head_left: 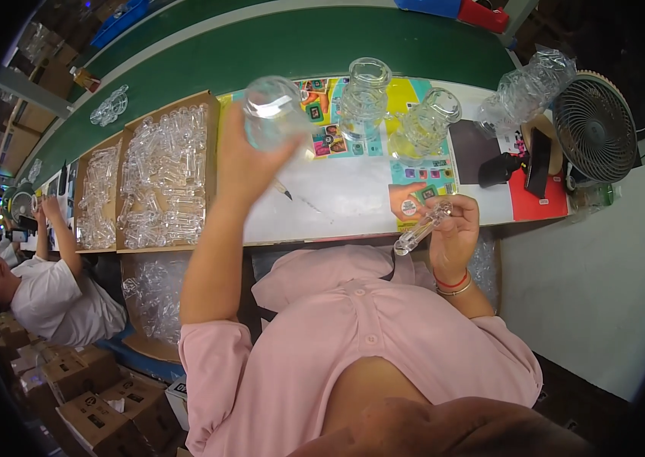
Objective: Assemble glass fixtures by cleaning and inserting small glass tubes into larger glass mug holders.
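Note:
My left hand [260,169] is raised over the left part of the work sheet, its fingers wrapped round a clear, wide, round plastic vessel [273,107], which is blurred. In front of my chest, my right hand [456,232] pinches a slim clear plastic tube piece [421,230] with a bulbous end, tilted down to the left. Two clear, ridged, jar-like vessels stand beyond on the printed sheet: one vessel [365,99] near the middle, another vessel [429,126] to its right. A thin brush [283,190] lies below my left hand.
Cardboard trays of clear tube pieces [162,175] stand at left. To the right are stacked clear vessels [532,87], a phone [539,161] on a stand and a fan [595,126]. A co-worker [63,297] sits far left. Cartons [113,404] fill the floor there.

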Demonstrator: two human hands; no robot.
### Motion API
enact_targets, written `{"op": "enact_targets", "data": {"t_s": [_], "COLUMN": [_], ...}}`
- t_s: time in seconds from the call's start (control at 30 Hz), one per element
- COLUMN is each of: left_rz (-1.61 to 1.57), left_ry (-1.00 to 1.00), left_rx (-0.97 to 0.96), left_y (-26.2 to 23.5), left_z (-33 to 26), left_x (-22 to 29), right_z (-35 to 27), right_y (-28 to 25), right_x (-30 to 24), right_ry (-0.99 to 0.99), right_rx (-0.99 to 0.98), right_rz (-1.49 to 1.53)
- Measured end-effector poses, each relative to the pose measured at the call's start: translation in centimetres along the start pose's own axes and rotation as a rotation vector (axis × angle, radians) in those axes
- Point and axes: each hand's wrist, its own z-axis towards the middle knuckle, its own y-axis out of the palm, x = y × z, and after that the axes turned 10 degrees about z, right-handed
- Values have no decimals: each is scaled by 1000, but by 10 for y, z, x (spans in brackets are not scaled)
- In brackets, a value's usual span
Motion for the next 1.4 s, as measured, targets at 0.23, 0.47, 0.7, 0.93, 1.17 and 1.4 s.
{"op": "enact_targets", "data": {"t_s": [0.23,0.47,0.7,0.93,1.17,1.4], "left_rz": [-76,-138,-359,-658,-641,-807], "left_ry": [235,74,-118,-258,-440,-343], "left_rx": [8,-78,-134,-334,-339,-361], "left_y": [36,38,38,47,29,41], "left_z": [-92,-112,-128,-138,-131,-148], "left_x": [18,-6,-21,-29,-19,-30], "right_z": [7,-2,3,6,8,5], "right_y": [3,3,1,19,39,43], "right_x": [6,9,17,19,24,25], "right_ry": [-23,70,152,205,201,252], "right_rx": [-94,-38,-39,-68,-136,-105], "right_rz": [-18,-45,60,115,135,75]}}
